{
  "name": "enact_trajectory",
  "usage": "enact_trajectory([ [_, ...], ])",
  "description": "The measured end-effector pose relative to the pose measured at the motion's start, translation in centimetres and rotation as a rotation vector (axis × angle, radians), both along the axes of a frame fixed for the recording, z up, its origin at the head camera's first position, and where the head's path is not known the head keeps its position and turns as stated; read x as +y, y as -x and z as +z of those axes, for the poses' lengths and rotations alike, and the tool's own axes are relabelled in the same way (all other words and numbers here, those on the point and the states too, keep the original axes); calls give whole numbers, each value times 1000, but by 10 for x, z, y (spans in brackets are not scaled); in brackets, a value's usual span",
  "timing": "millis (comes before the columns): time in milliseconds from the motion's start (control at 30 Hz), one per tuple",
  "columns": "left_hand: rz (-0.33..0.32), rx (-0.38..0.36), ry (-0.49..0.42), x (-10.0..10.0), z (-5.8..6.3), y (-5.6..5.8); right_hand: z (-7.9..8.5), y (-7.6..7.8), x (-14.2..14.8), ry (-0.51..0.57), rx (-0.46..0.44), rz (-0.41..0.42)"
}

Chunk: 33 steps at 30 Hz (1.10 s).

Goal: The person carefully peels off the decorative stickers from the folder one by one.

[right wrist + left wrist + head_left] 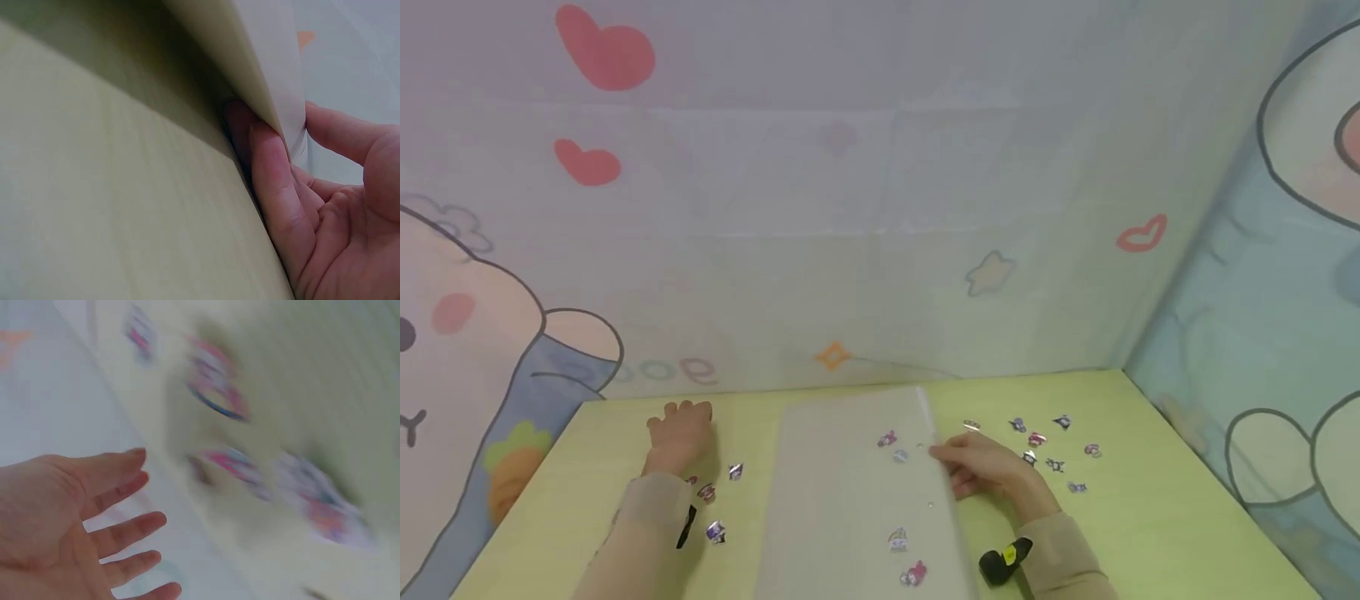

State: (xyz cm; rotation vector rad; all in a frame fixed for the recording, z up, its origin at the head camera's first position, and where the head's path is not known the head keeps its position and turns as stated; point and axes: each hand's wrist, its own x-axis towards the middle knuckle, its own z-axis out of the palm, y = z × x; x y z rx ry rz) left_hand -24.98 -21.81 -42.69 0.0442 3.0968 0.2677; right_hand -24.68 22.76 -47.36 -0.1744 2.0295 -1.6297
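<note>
A white rectangular board or pad lies on the yellow table, its right edge lifted a little. My right hand pinches that edge, thumb above and fingers curled beneath, as the right wrist view shows of the white edge. Small cartoon stickers, such as a pink one and a rainbow one, sit on the right half of the white surface. Over the table's left side hovers my left hand, fingers spread and holding nothing. Blurred stickers appear beyond its fingertips in the left wrist view.
Several loose stickers are scattered right of the board, and a few more, including a purple one, lie beside my left forearm. A printed cloth backdrop stands behind the yellow table and along its sides.
</note>
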Motion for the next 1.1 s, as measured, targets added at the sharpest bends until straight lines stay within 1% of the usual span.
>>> enact_trajectory([
  [100,-48,47,-12,21,7,-4,-1,-1,-1,-14,-3,-7],
  [200,-103,92,-51,50,20,-7,2,2,2,-18,5,-12],
  [267,-150,116,-76,70,26,-13,3,3,3,-15,6,-4],
  [367,-239,140,-101,103,28,-28,3,3,5,-5,1,13],
  [467,-375,115,-123,140,27,-47,3,5,8,-4,-11,12],
  [567,-495,53,-149,173,28,-64,4,8,9,-6,-11,-6],
  [633,-540,28,-143,190,28,-72,5,9,11,-8,-7,-12],
  [667,-548,21,-141,197,27,-75,5,8,11,-8,-5,-11],
  [767,-551,1,-105,209,23,-80,5,8,11,-3,-10,3],
  [833,-548,-14,-82,212,20,-81,5,8,11,-4,-19,2],
  [933,-553,-42,-77,215,14,-82,5,8,11,-8,-28,1],
  [1100,-603,-46,-91,219,9,-81,6,10,11,-18,-23,-2],
])
